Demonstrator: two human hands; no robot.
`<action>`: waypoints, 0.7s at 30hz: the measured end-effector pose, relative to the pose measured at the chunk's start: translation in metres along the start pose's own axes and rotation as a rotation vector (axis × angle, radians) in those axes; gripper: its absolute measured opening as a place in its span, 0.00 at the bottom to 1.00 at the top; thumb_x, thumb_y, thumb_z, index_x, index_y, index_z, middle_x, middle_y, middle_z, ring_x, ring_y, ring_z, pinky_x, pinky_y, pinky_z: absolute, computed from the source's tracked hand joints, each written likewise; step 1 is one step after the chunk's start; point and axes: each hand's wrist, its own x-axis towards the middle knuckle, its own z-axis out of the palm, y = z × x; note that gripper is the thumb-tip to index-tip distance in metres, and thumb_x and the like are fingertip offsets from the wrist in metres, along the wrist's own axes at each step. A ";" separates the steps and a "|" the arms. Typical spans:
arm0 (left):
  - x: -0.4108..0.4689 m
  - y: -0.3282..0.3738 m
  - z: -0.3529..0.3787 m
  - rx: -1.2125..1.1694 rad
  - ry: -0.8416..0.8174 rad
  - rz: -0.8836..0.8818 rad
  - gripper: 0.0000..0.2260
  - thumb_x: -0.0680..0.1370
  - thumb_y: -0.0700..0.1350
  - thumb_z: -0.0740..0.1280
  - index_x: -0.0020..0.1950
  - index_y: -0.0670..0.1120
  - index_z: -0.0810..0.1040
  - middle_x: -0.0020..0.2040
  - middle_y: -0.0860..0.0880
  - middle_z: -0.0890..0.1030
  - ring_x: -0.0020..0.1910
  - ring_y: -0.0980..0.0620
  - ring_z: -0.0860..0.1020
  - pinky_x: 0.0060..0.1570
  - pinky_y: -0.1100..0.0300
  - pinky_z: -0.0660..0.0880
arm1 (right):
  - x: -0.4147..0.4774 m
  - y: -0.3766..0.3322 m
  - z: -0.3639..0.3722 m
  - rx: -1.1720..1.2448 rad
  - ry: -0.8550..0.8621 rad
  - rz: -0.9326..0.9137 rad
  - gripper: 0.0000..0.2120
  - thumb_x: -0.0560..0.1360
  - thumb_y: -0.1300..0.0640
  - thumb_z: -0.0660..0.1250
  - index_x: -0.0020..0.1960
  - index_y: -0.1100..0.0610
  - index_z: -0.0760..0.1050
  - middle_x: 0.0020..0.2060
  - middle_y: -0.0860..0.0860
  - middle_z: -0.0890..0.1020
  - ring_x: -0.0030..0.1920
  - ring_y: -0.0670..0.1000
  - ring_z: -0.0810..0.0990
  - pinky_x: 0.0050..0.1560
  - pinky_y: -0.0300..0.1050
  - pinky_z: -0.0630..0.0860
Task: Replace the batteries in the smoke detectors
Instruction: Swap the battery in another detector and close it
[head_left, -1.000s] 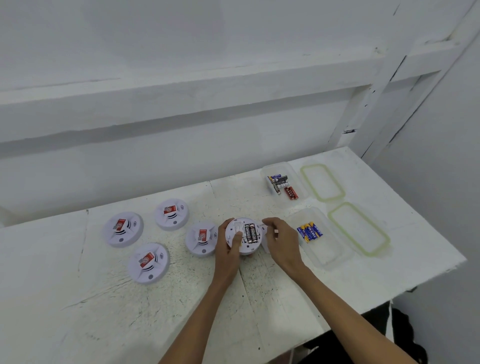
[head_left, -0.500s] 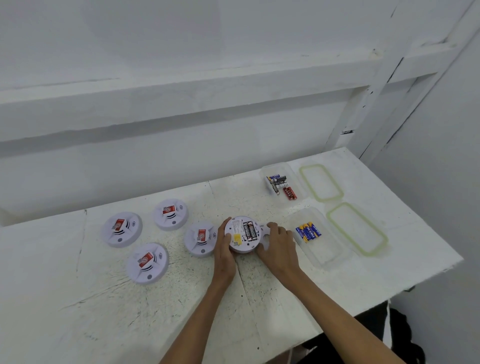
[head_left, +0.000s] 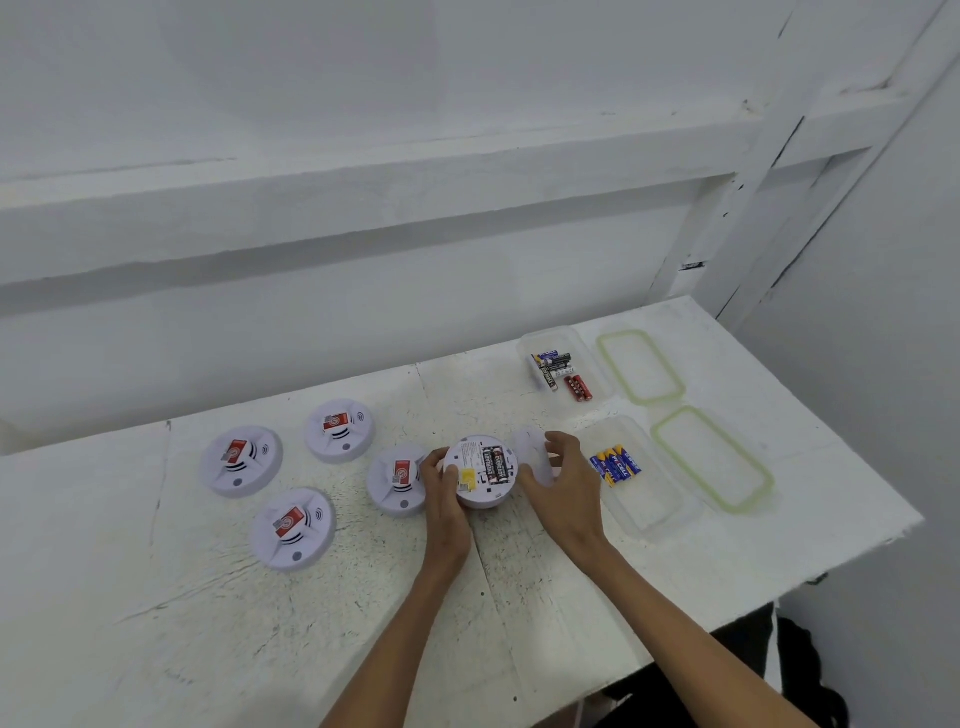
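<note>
**Back off, cells exposed**

White, scuffed tabletop (head_left: 156, 623) against a bare white wall. Near the middle, one smoke detector (head_left: 480, 470) turned face down, compartment open, two dark batteries (head_left: 495, 464) seated side by side. Clamped on its left rim, the left hand (head_left: 444, 499), thumb over the top edge, pinning it to the surface. Just right of it, the right hand (head_left: 563, 483), fingers curled round the round white back cover (head_left: 530, 452), lifted clear of the body.

Further left, four more detectors (head_left: 397, 478) (head_left: 338, 430) (head_left: 241, 460) (head_left: 292, 527), face up, red labels showing, the nearest just beside the left hand. To the right, a clear near tub (head_left: 670, 514) with blue batteries (head_left: 615, 464). Behind that, a far tub (head_left: 535, 338) of mixed dark and red cells (head_left: 558, 371). Beyond both, two green-rimmed lids (head_left: 640, 366) (head_left: 711, 457) lying flat.

Judged: opening step done on this unit, removal not yet begun. Dark pair probably the spent set, though not certain. Next: park the cover aside, hold the body steady, lever each cell out by one end, then reach for the blue ones, minding polarity.
</note>
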 end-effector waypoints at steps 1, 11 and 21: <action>-0.002 0.003 0.000 0.012 -0.013 0.012 0.17 0.76 0.59 0.63 0.63 0.55 0.72 0.63 0.42 0.77 0.65 0.42 0.76 0.62 0.44 0.78 | 0.001 -0.001 -0.001 0.011 0.011 -0.009 0.27 0.72 0.49 0.74 0.68 0.49 0.68 0.60 0.46 0.78 0.59 0.50 0.76 0.58 0.52 0.78; -0.005 0.008 0.001 0.047 -0.153 0.038 0.24 0.85 0.35 0.57 0.80 0.50 0.60 0.66 0.56 0.74 0.54 0.71 0.78 0.44 0.70 0.78 | 0.000 -0.011 -0.007 -0.018 -0.065 -0.180 0.27 0.71 0.51 0.73 0.68 0.46 0.68 0.59 0.43 0.75 0.58 0.46 0.73 0.48 0.30 0.71; -0.001 0.007 0.002 0.029 -0.130 -0.008 0.18 0.86 0.43 0.58 0.77 0.51 0.66 0.71 0.48 0.76 0.64 0.53 0.79 0.59 0.47 0.81 | 0.017 -0.017 -0.010 -0.236 -0.274 -0.407 0.31 0.72 0.50 0.72 0.73 0.50 0.66 0.65 0.46 0.75 0.64 0.47 0.70 0.61 0.46 0.71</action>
